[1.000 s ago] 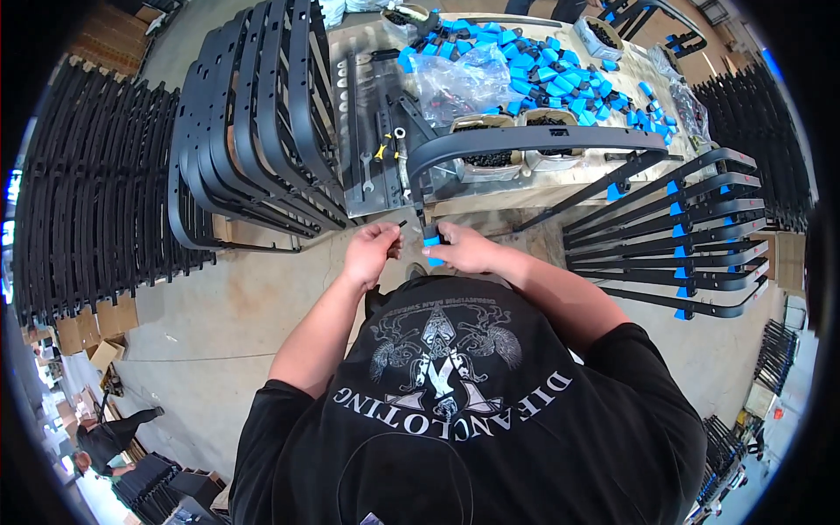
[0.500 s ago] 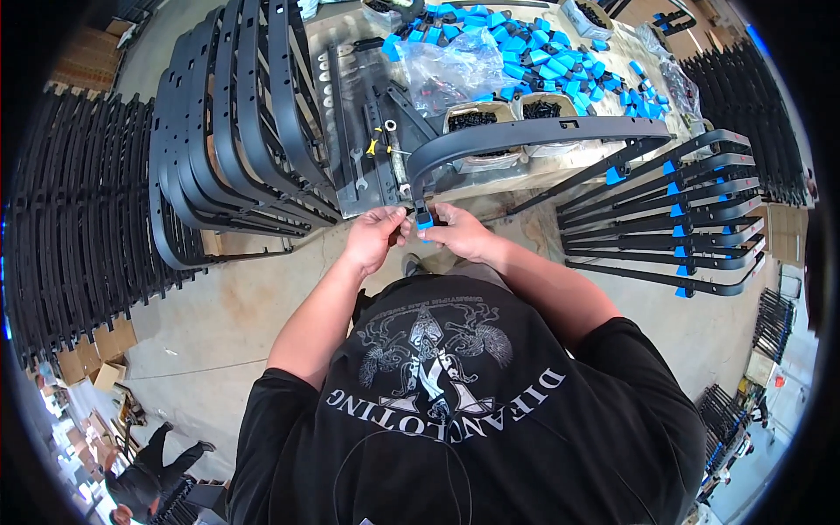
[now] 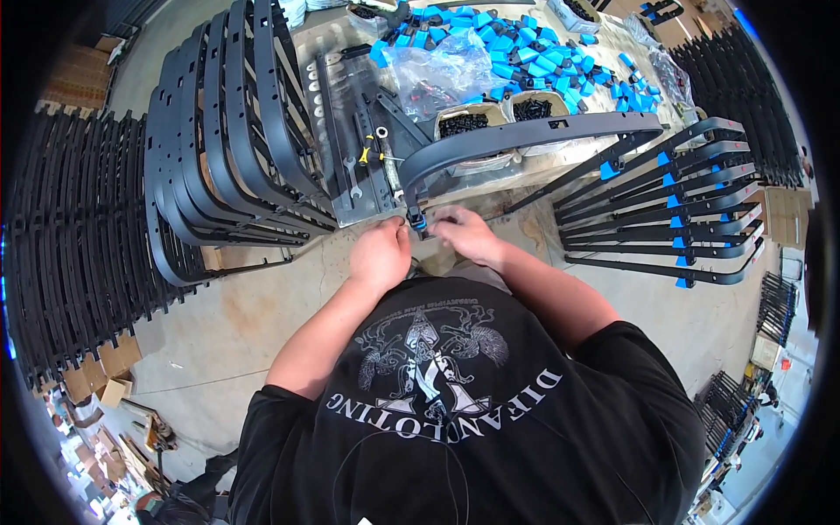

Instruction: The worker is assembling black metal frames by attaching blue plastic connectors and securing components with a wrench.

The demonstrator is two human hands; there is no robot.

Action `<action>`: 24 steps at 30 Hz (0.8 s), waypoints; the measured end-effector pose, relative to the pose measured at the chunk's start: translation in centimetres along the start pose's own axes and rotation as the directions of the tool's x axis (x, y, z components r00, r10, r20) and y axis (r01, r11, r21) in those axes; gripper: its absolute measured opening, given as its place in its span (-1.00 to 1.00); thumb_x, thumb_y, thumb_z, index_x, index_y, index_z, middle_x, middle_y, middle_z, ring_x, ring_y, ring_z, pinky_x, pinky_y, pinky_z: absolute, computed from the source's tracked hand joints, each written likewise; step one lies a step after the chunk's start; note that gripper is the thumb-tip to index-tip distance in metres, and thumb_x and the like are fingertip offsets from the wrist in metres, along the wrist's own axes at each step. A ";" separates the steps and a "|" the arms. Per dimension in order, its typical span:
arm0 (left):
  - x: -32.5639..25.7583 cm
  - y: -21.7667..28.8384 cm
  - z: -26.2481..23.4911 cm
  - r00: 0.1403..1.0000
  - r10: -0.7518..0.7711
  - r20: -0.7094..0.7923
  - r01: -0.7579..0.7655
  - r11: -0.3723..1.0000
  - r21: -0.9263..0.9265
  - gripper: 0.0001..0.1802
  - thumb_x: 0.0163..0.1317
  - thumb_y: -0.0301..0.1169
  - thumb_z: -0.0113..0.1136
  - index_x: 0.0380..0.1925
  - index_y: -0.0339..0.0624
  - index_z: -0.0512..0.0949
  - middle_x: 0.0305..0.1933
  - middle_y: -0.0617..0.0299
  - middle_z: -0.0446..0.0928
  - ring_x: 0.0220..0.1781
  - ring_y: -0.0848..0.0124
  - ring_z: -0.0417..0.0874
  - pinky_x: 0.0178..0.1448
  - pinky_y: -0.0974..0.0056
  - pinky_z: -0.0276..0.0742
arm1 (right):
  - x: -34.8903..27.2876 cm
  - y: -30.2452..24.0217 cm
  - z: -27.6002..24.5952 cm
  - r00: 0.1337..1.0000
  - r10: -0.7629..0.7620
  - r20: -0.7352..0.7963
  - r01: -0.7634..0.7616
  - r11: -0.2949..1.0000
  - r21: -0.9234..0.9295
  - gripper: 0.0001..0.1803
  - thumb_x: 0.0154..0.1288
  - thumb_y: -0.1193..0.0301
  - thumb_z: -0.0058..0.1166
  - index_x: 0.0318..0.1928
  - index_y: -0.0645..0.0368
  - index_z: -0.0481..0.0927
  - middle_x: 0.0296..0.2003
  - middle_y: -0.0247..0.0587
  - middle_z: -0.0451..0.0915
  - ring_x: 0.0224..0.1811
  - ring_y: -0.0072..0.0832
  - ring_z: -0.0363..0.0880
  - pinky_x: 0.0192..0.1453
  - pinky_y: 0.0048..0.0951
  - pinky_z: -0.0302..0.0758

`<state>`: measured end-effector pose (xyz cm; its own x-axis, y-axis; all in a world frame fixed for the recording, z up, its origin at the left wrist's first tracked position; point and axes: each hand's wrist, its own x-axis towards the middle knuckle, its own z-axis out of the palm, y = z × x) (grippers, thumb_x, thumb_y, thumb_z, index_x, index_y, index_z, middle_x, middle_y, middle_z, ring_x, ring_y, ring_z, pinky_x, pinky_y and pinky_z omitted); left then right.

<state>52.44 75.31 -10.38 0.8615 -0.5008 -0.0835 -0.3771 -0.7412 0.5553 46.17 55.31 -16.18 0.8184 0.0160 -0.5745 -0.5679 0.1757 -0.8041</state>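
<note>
A long curved black metal bar [image 3: 525, 138] lies across the workbench edge, its near end pointing down toward me. A small blue plastic cap [image 3: 422, 229] sits at that end. My left hand [image 3: 381, 254] and my right hand [image 3: 464, 234] meet there, fingers pinched on the cap and the bar's tip from either side. The exact grip of each finger is hidden by the knuckles.
A heap of blue caps [image 3: 516, 52] and a clear plastic bag [image 3: 437, 74] lie on the workbench [image 3: 337, 114], with boxes of black screws [image 3: 464, 124] and a wrench [image 3: 352, 175]. Leaning racks of black curved bars [image 3: 227, 140] stand left; capped bars [image 3: 665, 210] are stacked right.
Both hands have risen from in front of my chest to the bar's near end and closed together on the blue cap there. The view has tilted closer to the bench.
</note>
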 end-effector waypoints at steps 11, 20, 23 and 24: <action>0.4 2.5 -2.4 0.932 0.359 0.059 -0.345 0.923 -0.169 -0.75 0.20 -0.29 0.34 -0.15 -0.11 0.72 -0.17 0.16 0.65 -0.10 0.11 0.67 0.02 0.09 0.61 | -4.6 -5.5 0.6 0.952 -0.009 0.305 -0.190 0.766 0.614 -0.34 0.56 -0.07 -0.13 0.22 0.33 0.46 0.07 -0.03 0.59 0.07 -0.27 0.62 0.27 -0.17 0.50; 0.2 1.7 -1.2 0.940 0.333 -0.079 -0.339 0.874 -0.349 -0.81 0.14 -0.45 0.43 -0.21 -0.16 0.72 -0.22 0.13 0.67 -0.19 0.16 0.70 -0.08 0.20 0.62 | -4.5 -4.4 -0.4 0.971 0.000 0.241 -0.097 0.915 0.391 -0.66 0.47 0.39 0.09 0.12 0.36 0.51 -0.10 -0.11 0.65 -0.19 -0.42 0.63 -0.05 -0.40 0.58; 0.3 1.4 -0.8 0.922 0.376 -0.096 -0.382 0.834 -0.398 -0.82 0.18 -0.47 0.40 -0.19 -0.17 0.72 -0.22 0.11 0.68 -0.22 0.16 0.70 -0.10 0.22 0.62 | -4.4 -4.9 -1.0 0.949 -0.025 0.315 -0.113 0.904 0.412 -0.76 0.46 0.39 0.10 0.01 0.28 0.57 -0.21 -0.21 0.66 -0.28 -0.51 0.56 -0.19 -0.45 0.51; 0.3 1.2 -0.7 0.907 0.407 -0.108 -0.414 0.816 -0.405 -0.82 0.19 -0.48 0.39 -0.18 -0.18 0.72 -0.22 0.09 0.69 -0.23 0.16 0.70 -0.12 0.22 0.62 | -4.1 -4.8 -1.4 0.916 -0.015 0.401 -0.163 0.899 0.406 -0.79 0.45 0.39 0.11 -0.03 0.26 0.58 -0.24 -0.24 0.65 -0.32 -0.53 0.54 -0.22 -0.47 0.48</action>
<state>52.50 74.54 -9.16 0.6649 -0.7075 0.2394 -0.5264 -0.2164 0.8222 45.44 53.03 -10.16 0.7936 0.4065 -0.4528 -0.6082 0.5548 -0.5678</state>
